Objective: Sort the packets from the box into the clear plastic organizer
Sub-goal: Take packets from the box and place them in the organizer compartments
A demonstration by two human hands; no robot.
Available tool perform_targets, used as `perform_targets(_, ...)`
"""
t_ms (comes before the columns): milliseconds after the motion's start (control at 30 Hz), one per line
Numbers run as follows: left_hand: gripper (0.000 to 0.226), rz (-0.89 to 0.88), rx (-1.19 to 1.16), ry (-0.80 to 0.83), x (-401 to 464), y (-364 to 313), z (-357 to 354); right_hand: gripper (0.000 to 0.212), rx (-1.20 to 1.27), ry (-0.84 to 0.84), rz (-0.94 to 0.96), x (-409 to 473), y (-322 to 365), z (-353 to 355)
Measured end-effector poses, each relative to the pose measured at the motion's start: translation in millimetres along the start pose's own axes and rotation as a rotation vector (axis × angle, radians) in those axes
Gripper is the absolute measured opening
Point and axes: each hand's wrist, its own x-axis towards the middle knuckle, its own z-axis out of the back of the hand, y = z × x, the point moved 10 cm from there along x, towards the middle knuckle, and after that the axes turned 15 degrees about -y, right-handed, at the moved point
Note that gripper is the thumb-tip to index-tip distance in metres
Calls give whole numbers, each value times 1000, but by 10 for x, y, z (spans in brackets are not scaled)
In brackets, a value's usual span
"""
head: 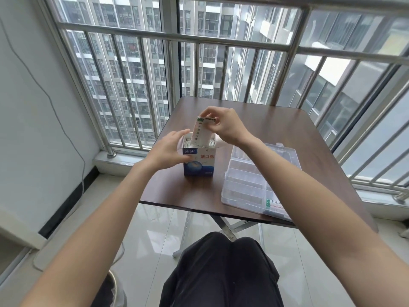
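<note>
Head view of a seated person working at a dark brown table [276,138] set against a barred window. A blue and white box [198,161] stands upright near the table's left edge, its top open and the white edges of many packets showing inside. The left hand [169,150] grips the box from its left side, fingers curled round the upper corner and thumb across the front face. The right hand [223,124], raised just above the box, pinches the top end of a small stack of packets [200,132] between thumb and fingertips; the stack hangs tilted, its lower end still inside the box opening, with green and dark print visible along its face. To the right of the box, apart from it, lies the clear plastic organizer [250,180], open, with several long dividers forming parallel compartments and its lid hinged back toward the window. The right forearm crosses above part of the organizer. One packet [275,204] with a green mark lies flat in the compartment nearest the person, at the table's front edge. Dark trousers and a tiled floor appear below the table.
</note>
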Motion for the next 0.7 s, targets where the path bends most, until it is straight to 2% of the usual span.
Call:
perform_targets(100, 86, 21, -19, 18, 94, 28, -16, 18, 40, -70, -28, 74, -48, 53)
perform_targets(233, 95, 23, -14, 67, 180, 23, -18, 17, 104, -253, -85, 176, -114, 261)
perform_targets(300, 102, 3, -24, 5, 216, -83, 117, 19, 145, -300, -123, 209, -176, 349)
perform_targets(400, 89, -60, -204, -176, 264, -454, 480, 23, 269, -278, -193, 191, -220, 474)
perform_targets(467, 70, -75, -372, -205, 283, -716, 616, 24, 371, -207, -209, 117, -180, 555)
perform_targets(500, 61, -58, -437, -166, 295, -819, 605, 24, 417, -172, -213, 57, -162, 603)
perform_targets(567, 47, 23, -543, 12, 273, -969, 436, 24, 480, -131, -214, -96, -125, 708)
perform_targets(633, 37, 94, -650, 229, 154, -1145, 150, 27, 492, -134, -209, -264, -141, 846)
perform_targets(700, 29, 102, -745, 347, 16, -1324, -75, 30, 478, -160, -209, -424, -186, 976)
